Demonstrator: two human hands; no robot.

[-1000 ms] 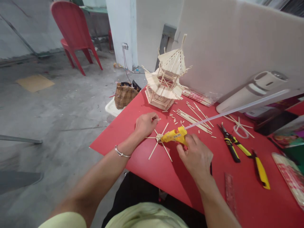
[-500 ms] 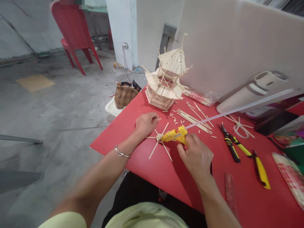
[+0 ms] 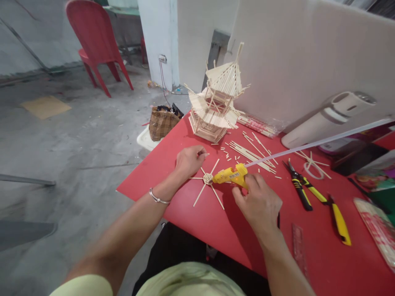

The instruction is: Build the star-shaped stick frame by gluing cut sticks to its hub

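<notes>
My right hand is closed around the handle of a yellow hot glue gun, with a long clear glue stick jutting from its back. The gun's nozzle is at the right edge of a flat star-shaped stick frame, whose wooden arms spread from a small hexagonal centre. Above and left of that frame, my left hand pinches a short piece of wooden stick; only its tip shows. Short cut pieces and longer sticks lie beyond the gun.
A pagoda model of sticks stands at the table's far corner. To the right lie pliers, a yellow-handled tool, a ruler and packed sticks. A white flask rests by the wall.
My right hand has drawn the glue gun slightly right, so more of the frame's hexagonal centre shows. My left hand has stayed in place.
</notes>
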